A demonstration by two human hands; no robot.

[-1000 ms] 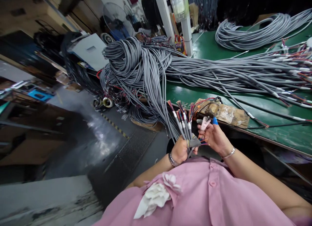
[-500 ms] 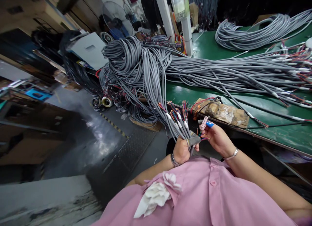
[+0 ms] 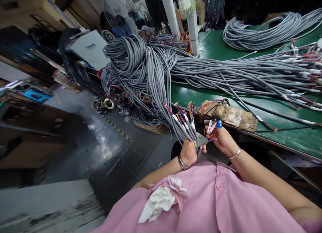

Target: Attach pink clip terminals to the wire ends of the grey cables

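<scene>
My left hand is closed around a bundle of grey cables. Their cut ends fan upward, with thin coloured wires and white bands near the tips. One grey cable end lies across the fingers and points right, its coloured wires spread. Beside those wires, my right hand pinches a small pink clip-like tool, whose two arms stand apart in a V. A blue cover sits on the thumb tip. Whether the tool touches a wire I cannot tell.
A green workbench carries a long heap of grey cables, with a coil behind. A worn wooden block lies at the near edge. Left are a pale box and a fan; cable rolls rest low down.
The pink tool has turned and its arms now show spread apart. My right hand has shifted slightly left, with the thumb more upright. My left hand still grips the bundle.
</scene>
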